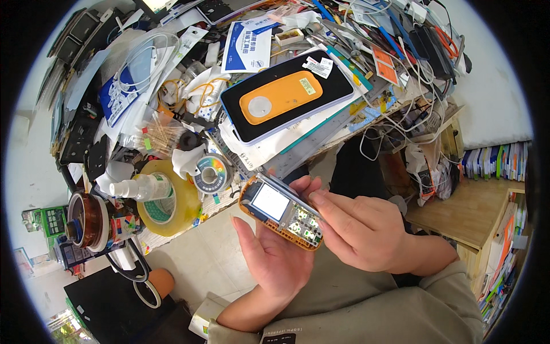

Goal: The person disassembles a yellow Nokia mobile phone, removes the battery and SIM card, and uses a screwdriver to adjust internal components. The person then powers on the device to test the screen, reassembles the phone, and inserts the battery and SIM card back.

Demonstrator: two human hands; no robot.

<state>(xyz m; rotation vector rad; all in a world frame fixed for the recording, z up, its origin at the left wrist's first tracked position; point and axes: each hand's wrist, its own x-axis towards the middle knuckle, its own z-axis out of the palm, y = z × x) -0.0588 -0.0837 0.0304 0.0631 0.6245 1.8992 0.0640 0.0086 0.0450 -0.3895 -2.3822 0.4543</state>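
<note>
The phone [282, 211] lay over the left hand [281, 262], which was open, thumb clear. The right hand [365, 234] was closed, fingertips pinching the phone's upper right edge. The phone stood opened: screen [270, 202] and board [306, 226] were exposed. Covering them appeared not yet done; the state inside could not be judged.

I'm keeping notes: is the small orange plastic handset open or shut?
Open: the handset shows bare silver-green circuitry beside its white screen.
</note>
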